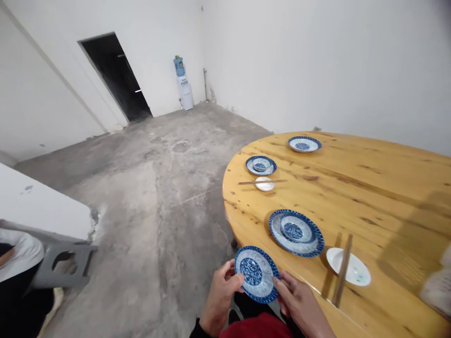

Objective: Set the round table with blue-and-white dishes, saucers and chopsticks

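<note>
On the head view I have both hands clamped on one small plate: the left hand [221, 292] grips its left rim with the thumb over the face, and the right hand [302, 303] pinches the lower right rim. The small plate [257, 273], blue-patterned at rim and centre, is tilted with its face towards my camera. I see it in front of the near edge of the table [398, 188]; I cannot tell whether it touches that edge.

Just beyond it, along the same edge, a large plate [298, 252] carries a bowl [295, 231]. To its right I make out a white dish [358, 271] with chopsticks [343, 272] laid across it.

Farther up, by the left edge of the table, sits a second plate [248, 165] with a second bowl [261, 165] on it, and nearer me another dish [265, 187] under crosswise chopsticks. One more plate [305, 144] rests near the far edge.

Across the floor [183, 188], a water dispenser [185, 92] stands against the wall.
</note>
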